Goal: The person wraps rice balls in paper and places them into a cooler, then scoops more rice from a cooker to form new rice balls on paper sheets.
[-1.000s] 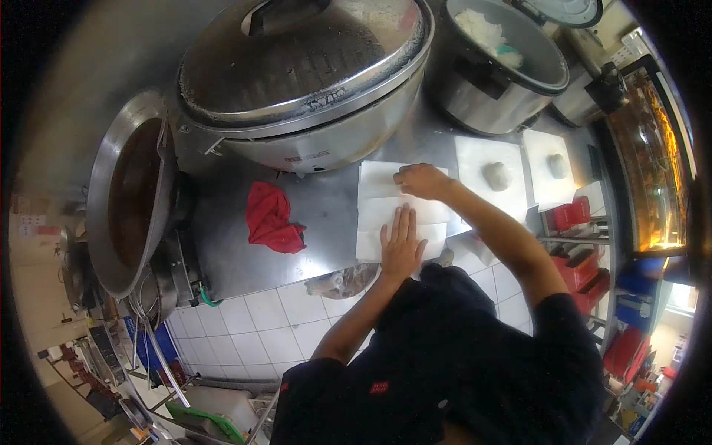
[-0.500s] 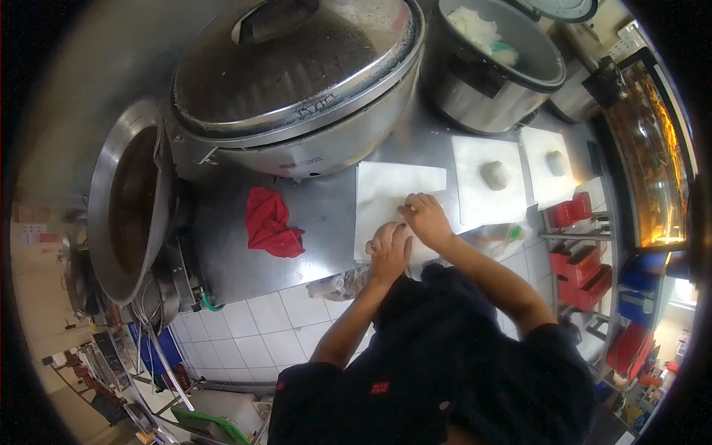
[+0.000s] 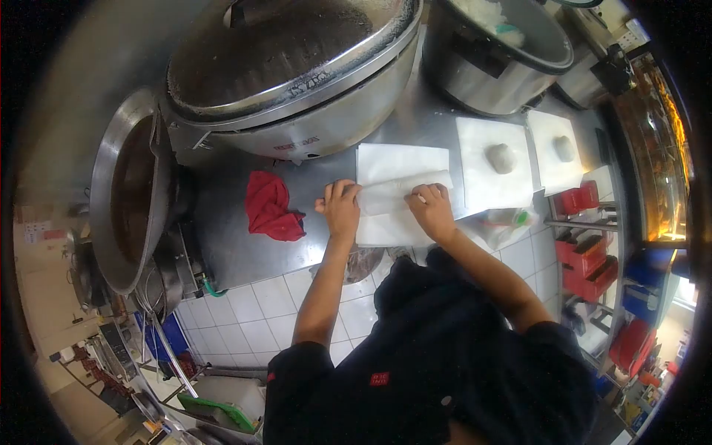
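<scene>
Across a stack of white paper sheets [image 3: 404,157] on the steel counter lies a white paper roll [image 3: 389,194], folded over itself. My left hand [image 3: 341,208] grips the roll's left end with bent fingers. At the other end, my right hand [image 3: 432,209] pinches the paper near its right edge. What the roll contains is hidden. To the right are two more white sheets, and on each sits a pale rounded lump, a nearer one [image 3: 501,158] and a farther one [image 3: 564,149]. Neither hand touches them.
A red cloth [image 3: 273,208] lies left of the paper. Behind stand a large lidded steel cooker [image 3: 297,141] and an open pot [image 3: 489,81] holding white rice. A wide pan [image 3: 104,245] of brown liquid is at far left. Red bins [image 3: 586,259] stand at right.
My hands have moved apart, from close together over the paper to opposite ends of it. The paper is now folded into a roll between them. The view has shifted slightly.
</scene>
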### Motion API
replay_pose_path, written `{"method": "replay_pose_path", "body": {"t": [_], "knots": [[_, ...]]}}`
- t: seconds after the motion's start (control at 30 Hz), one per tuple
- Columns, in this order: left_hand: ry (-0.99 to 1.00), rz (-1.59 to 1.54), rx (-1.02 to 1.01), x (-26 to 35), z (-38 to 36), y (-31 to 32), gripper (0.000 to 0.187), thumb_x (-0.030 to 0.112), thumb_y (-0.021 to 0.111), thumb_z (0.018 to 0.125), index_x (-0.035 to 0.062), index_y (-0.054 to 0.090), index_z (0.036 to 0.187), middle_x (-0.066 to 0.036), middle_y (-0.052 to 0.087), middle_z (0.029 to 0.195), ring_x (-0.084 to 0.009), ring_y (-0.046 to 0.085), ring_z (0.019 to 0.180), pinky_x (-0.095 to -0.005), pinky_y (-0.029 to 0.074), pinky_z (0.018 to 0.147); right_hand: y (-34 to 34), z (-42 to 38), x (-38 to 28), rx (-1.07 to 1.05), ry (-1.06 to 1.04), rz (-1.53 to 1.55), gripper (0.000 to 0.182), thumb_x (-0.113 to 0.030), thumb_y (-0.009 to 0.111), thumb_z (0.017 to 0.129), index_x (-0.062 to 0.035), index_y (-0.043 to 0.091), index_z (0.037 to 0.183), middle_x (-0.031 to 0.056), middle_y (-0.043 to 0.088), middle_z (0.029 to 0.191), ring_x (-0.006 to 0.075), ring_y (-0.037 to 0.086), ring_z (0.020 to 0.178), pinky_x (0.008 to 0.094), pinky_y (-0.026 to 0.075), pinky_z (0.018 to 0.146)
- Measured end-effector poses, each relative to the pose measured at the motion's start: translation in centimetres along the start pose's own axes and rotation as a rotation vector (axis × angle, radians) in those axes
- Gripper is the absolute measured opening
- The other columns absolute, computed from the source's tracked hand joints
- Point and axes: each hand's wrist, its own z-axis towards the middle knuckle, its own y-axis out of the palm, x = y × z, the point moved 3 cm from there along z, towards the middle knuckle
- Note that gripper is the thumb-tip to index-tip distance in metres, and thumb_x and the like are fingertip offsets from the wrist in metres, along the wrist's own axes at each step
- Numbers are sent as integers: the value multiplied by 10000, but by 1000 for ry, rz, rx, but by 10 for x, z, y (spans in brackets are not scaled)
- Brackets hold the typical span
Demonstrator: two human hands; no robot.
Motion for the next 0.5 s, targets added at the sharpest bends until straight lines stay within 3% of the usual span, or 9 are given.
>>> {"method": "replay_pose_path", "body": {"t": [0.1,0.17,0.3,0.37,0.4,0.47,0.5], "knots": [[-93,-61,9,-6,-4,9,365,91,707,736,250,677,1064,61,593,1091,-176,503,1105,-456,266,873,2,1,0,11,22,0,181,-109,608,802,-90,660,974,45,580,1041,219,555,1004,454,387,974],[-226,-114,225,-4,-9,6,352,88,679,775,239,668,1093,45,585,1110,-183,510,1087,-449,279,862,1,1,0,9,26,-15,171,-112,610,799,-86,652,963,49,588,1059,220,558,1028,454,384,985],[-285,-105,361,23,-21,-18,343,101,657,815,207,658,1142,33,572,1204,-177,514,1142,-442,294,879,-2,3,2,6,-42,-27,187,-121,604,805,-79,638,984,75,597,1153,250,552,1123,462,381,1032],[118,-48,-1,57,-22,-12,361,131,650,851,163,640,1210,18,515,1370,-150,455,1288,-439,292,949,-2,3,3,-1,-81,2,190,-124,601,808,-77,633,990,88,595,1185,261,548,1149,468,384,1044],[108,-46,-1,63,-21,-14,361,131,650,851,163,640,1210,18,515,1370,-150,455,1288,-439,292,949,-5,4,3,-4,-88,14,199,-126,609,810,-72,632,1000,99,592,1199,269,548,1152,474,396,1039],[457,-40,-13,81,-17,-15,420,193,644,880,141,595,1293,-42,536,1382,-168,471,1304,-418,382,987,-10,2,2,-13,-102,32,209,-128,618,811,-67,631,1010,110,589,1212,276,548,1155,479,409,1033],[449,-39,-11,73,-19,-8,420,193,644,880,141,595,1293,-42,536,1382,-168,471,1304,-418,382,987,-13,-1,3,-27,-93,50,221,-129,630,813,-63,631,1024,119,589,1214,278,558,1146,459,434,1008]]}}
